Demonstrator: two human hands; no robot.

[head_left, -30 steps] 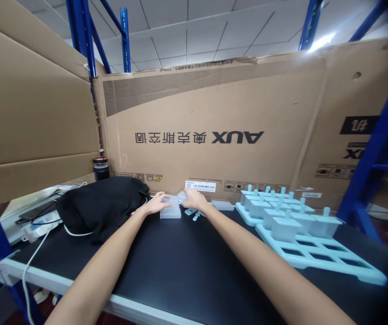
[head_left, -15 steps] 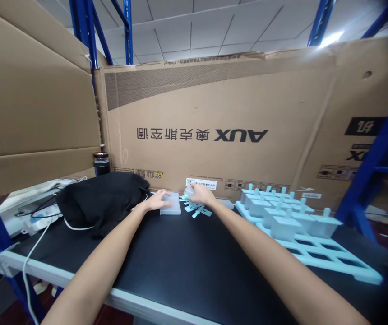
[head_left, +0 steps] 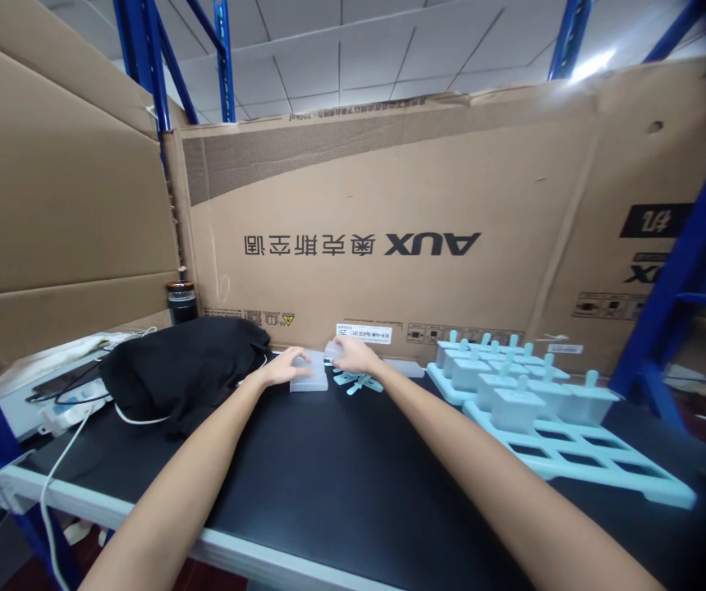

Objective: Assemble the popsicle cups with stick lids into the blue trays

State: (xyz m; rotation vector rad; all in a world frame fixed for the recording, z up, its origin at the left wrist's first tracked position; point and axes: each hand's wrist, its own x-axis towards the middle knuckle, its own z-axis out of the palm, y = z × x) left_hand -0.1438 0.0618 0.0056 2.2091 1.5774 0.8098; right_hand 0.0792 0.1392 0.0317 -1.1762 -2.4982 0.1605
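Observation:
My left hand (head_left: 284,367) is at the left edge of a translucent box (head_left: 309,379) on the black tabletop, its fingers apart and curved over the box. My right hand (head_left: 353,356) pinches a small translucent cup (head_left: 334,350) just right of that box. Below the right hand lies a loose pile of light blue sticks (head_left: 359,383), partly covered by the hand. On the right, a light blue rack (head_left: 580,455) bears several popsicle moulds (head_left: 516,409) with stick handles pointing up.
A black cloth (head_left: 174,373) and white cables lie on the left, with a dark jar (head_left: 181,304) behind. Large cardboard sheets (head_left: 353,189) stand along the back and left. Blue shelf posts rise at both sides. A flat translucent piece (head_left: 405,368) lies behind my right forearm.
My right hand has moved slightly left with the small cup, closer to the translucent box. My left hand stays beside the box. The view has shifted slightly.

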